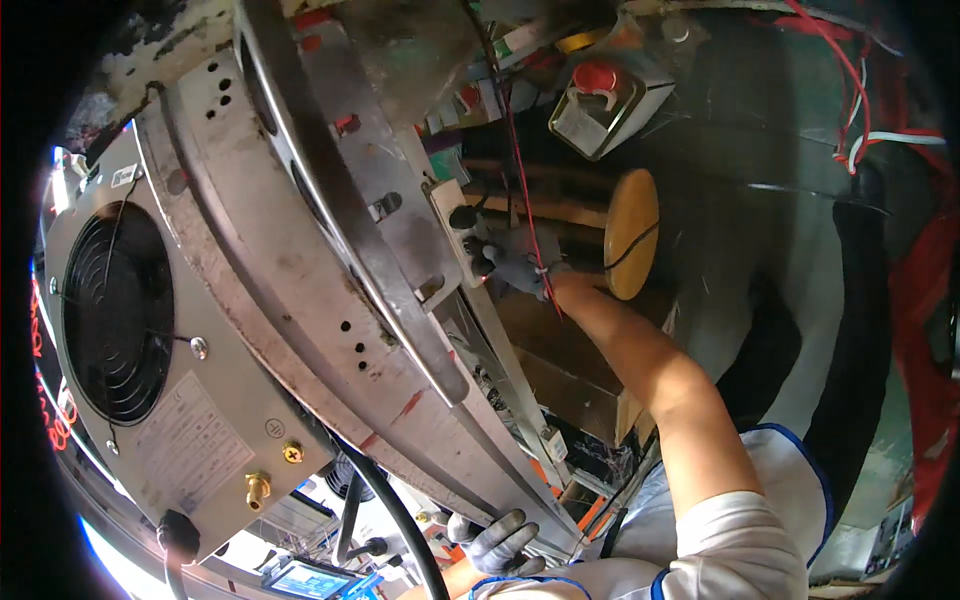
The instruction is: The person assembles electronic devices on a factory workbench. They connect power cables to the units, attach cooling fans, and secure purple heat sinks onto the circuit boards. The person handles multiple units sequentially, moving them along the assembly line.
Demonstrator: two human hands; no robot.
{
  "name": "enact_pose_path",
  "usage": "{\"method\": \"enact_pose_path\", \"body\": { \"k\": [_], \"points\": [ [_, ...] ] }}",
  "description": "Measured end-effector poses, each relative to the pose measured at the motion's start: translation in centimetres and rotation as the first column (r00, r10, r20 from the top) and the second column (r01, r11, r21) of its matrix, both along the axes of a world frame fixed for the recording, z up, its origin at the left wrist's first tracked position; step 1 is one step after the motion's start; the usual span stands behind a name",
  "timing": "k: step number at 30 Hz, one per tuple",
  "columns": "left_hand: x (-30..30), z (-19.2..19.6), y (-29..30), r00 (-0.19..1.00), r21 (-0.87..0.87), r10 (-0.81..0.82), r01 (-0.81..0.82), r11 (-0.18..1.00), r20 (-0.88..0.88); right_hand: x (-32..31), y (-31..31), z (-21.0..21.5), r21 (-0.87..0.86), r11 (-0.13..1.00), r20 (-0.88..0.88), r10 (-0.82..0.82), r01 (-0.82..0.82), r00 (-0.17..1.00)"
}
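My right hand [515, 262], in a grey glove, reaches in to a narrow pale control panel [450, 225] on the machine. Its bunched fingers are at the panel, close below a black round knob [463, 217]. What they touch is too dark to make out. A thin red cord [522, 180] hangs down across this hand. My left hand [500, 545], gloved in grey too, lies with curled fingers over the lower edge of the long curved metal beam [395, 450].
Left of the beam stands a grey unit with a black fan grille [120, 312] and brass fitting [257, 490]. A black hose [400, 520] bends past my left hand. Right of the panel are a round wooden stool seat [631, 235] and an opened can [605, 110]. Red cables hang upper right.
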State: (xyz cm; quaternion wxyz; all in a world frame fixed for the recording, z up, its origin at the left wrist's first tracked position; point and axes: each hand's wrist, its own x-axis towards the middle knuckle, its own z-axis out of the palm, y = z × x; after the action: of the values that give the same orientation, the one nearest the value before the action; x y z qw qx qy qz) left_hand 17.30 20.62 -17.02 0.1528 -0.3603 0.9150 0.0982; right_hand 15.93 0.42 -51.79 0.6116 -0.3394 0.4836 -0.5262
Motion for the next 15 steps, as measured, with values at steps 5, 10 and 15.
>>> {"method": "enact_pose_path", "body": {
  "k": [5,10,15],
  "points": [
    [0.1,-0.2,-0.1,1.000,-0.011,0.006,-0.006,1.000,0.000,-4.0,-0.5,1.7,0.061,0.982,-0.295,0.189,-0.179,0.937],
    [-0.2,-0.2,-0.5,1.000,-0.007,-0.010,0.010,1.000,0.003,0.2,-0.5,0.9,0.029,0.995,-0.361,0.095,-0.090,0.928],
    [-1.0,-0.2,-0.2,1.000,-0.022,-0.012,0.012,1.000,-0.003,-3.7,-0.3,2.1,0.000,0.989,-0.179,0.145,-0.147,0.973]
  ]
}}
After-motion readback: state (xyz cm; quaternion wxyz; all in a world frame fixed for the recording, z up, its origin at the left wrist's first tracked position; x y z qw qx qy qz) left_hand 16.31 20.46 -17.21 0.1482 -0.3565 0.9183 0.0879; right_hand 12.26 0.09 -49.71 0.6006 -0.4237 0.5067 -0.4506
